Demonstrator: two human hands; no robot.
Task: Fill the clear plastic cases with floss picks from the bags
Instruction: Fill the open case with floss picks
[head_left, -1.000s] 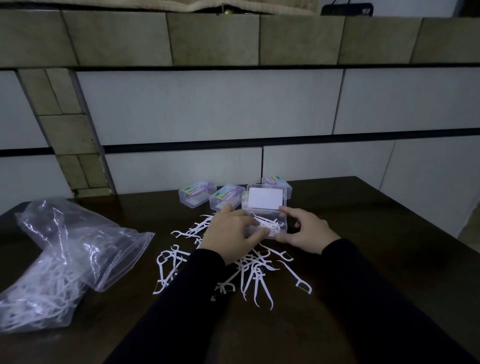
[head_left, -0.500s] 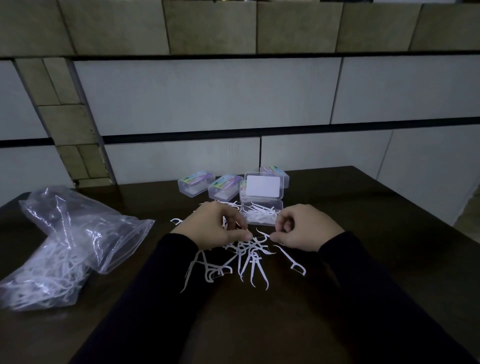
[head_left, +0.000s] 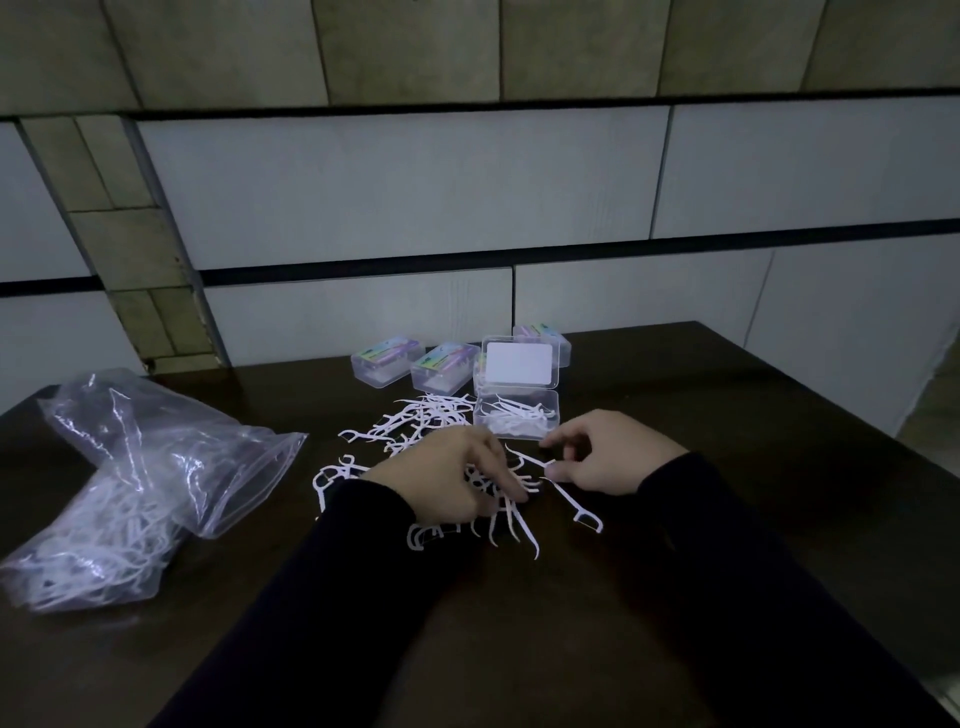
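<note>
Right hand pinches one floss pick mid-handle. Left hand curls over the picks. Light, stiff, slippery; take handles.

The scene was dim and bluish, with soft, even light and no hard shadows. The dark table swallowed detail, and the black sleeves nearly merged into it. Faint glare glinted on the crumpled plastic bag. Wall lines bowed toward the edges, and fine detail looked slightly soft.
</note>
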